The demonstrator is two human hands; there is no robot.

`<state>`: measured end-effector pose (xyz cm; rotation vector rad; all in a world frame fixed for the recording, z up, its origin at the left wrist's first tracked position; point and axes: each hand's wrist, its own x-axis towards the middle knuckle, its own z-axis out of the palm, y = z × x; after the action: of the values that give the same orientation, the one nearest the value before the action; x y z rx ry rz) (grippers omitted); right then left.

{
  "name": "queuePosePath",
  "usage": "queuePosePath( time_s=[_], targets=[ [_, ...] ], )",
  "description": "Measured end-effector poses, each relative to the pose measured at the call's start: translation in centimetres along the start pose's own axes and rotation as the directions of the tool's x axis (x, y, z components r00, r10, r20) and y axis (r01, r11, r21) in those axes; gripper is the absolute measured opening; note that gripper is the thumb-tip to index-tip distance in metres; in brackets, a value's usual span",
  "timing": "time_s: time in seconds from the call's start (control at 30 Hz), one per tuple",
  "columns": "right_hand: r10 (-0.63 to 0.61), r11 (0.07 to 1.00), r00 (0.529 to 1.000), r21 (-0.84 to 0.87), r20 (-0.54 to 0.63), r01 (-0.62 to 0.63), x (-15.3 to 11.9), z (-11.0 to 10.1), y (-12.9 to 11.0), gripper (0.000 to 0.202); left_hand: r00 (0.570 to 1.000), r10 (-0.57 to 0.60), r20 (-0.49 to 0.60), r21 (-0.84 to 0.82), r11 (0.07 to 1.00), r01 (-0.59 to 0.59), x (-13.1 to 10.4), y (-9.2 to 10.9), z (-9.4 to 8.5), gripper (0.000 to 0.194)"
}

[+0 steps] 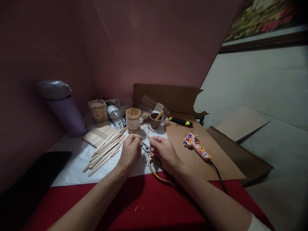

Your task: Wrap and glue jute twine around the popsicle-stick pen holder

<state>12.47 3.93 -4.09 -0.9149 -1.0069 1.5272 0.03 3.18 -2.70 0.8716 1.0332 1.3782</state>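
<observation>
My left hand [131, 149] is closed, its fingers curled in; whatever they hold is hidden. Just to its right, my right hand [162, 150] pinches a small piece of wooden stick [148, 138] between thumb and fingers. Scissors [153, 170] with yellowish handles lie below and between the hands, partly covered by the right one. Left of my left hand, many flat wooden sticks [106, 150] are spread on a white sheet [72, 170]. A round cup made of wooden sticks [133, 120] stands just beyond my hands.
A small pot [156, 121], plastic bottles [114, 112] and a square stick-covered box [98, 110] stand at the back. A flowered glue gun [196, 146] and a black-yellow cutter [180, 121] lie on cardboard [216, 166] at right. A purple tumbler [66, 112] stands left.
</observation>
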Motion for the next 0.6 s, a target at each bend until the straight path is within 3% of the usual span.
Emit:
queuePosePath(
  time_s=[0.1, 0.23, 0.47, 0.6],
  targets=[
    [-0.027, 1.000, 1.000, -0.004, 0.002, 0.027, 0.1, 0.1, 0.1, 0.027, 0.998, 0.036, 0.051, 0.005, 0.999, -0.036, 0.0, -0.3, 0.0, 0.030],
    [-0.062, 0.998, 0.998, -0.018, 0.003, 0.062, 0.2, 0.1, 0.4, 0.028, 0.987, -0.005, 0.158, -0.033, 0.999, 0.010, 0.1, -0.9, -0.2, 0.032],
    [-0.094, 0.996, 0.995, 0.003, 0.025, 0.094, 0.3, 0.2, 0.7, 0.025, 0.989, 0.043, 0.142, -0.107, 0.994, -0.028, 0.3, -0.9, 0.0, 0.029],
    [-0.058, 0.998, 0.996, 0.039, 0.060, 0.056, 0.3, 0.2, 0.8, 0.024, 0.988, -0.004, 0.155, -0.132, 0.991, 0.024, 0.3, -0.8, 0.0, 0.026]
  ],
)
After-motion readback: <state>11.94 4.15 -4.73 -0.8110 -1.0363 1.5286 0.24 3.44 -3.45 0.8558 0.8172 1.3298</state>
